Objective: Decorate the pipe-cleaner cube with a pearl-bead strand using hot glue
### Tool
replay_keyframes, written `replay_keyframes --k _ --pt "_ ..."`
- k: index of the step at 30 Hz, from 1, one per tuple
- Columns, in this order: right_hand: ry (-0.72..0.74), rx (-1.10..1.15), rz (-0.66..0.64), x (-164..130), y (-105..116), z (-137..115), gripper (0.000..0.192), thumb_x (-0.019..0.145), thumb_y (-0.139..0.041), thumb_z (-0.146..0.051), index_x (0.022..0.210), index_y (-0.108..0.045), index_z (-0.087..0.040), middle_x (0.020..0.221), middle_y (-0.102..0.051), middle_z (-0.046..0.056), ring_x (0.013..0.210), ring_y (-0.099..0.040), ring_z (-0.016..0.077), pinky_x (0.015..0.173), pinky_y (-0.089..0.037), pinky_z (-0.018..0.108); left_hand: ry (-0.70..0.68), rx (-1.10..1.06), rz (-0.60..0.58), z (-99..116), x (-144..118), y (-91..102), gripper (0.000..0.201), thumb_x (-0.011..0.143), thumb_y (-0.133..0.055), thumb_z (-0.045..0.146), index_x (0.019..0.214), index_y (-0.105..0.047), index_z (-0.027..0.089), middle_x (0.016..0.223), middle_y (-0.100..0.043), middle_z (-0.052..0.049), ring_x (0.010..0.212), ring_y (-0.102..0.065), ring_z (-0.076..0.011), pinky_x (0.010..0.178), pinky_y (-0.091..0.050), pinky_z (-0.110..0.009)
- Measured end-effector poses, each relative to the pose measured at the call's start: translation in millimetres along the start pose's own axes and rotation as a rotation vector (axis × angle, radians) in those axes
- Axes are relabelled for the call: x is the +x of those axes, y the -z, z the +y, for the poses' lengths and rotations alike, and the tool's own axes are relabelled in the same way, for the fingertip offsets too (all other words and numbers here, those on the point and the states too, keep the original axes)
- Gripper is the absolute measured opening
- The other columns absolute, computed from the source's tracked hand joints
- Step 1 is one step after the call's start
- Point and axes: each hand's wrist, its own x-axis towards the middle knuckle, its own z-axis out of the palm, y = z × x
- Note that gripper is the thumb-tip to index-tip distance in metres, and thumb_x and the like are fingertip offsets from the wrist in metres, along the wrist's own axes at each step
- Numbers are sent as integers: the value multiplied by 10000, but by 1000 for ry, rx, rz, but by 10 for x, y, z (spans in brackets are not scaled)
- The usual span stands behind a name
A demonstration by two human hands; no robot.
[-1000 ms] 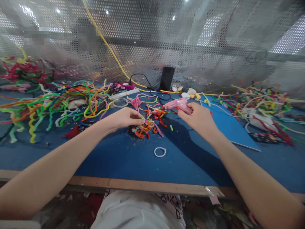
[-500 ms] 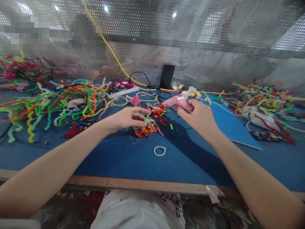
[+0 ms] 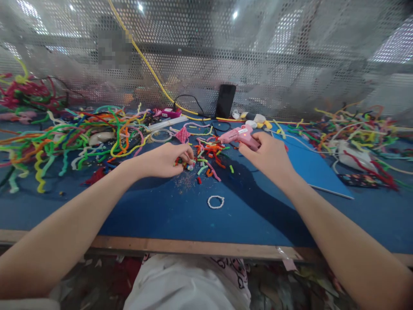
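Note:
My left hand (image 3: pixel 168 160) is closed over a bunch of short, multicoloured pipe-cleaner pieces (image 3: pixel 184 164), mostly hidden behind the fingers. Just right of those fingers lie more cut pieces, orange, green and pink (image 3: pixel 211 150), with a few scattered on the blue table (image 3: pixel 180 219). A pink glue gun (image 3: pixel 238 136) is gripped in my right hand (image 3: pixel 269 153), its nozzle pointing left over the cut pieces. Nearer the front edge rests a ring of white beads (image 3: pixel 216 202).
Tangled pipe cleaners (image 3: pixel 106 129) cover the left side, and another heap (image 3: pixel 364 133) lies at the right. A blue board (image 3: pixel 309 165) is beside my right hand. A phone (image 3: pixel 225 101) leans on the perforated screen (image 3: pixel 277 64); a yellow cable (image 3: pixel 151 71) hangs nearby.
My left hand has moved slightly left and closed over the multicoloured pieces, dragging the bunch left and leaving several loose ones behind. My right hand keeps the glue gun almost in place.

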Motion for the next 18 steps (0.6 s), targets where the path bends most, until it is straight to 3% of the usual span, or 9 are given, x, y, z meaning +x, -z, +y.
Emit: replay_keyframes --k 7,13,18 --pt "-39 23 -5 1 -7 -26 244 772 -640 -437 739 -520 -228 728 -628 53 633 -488 185 613 -341 332 30 47 162 3 19 -57 363 784 -416 33 1039 -623 189 1046 -765 -50 940 -721 -183 842 -519 -301" --pt "-18 50 -2 -23 10 -67 224 771 -650 -417 743 -540 -224 698 -615 45 620 -483 183 606 -341 332 25 192 425 4 89 -160 151 881 -582 236 946 -713 199 999 -773 -54 1026 -666 -236 996 -461 -393" --pt "8 62 -11 -62 20 -128 219 774 -651 -416 765 -547 -224 674 -588 35 613 -481 186 607 -338 331 59 205 565 13 116 -214 214 893 -687 396 952 -786 215 988 -766 -63 1036 -647 -248 1035 -417 -432"
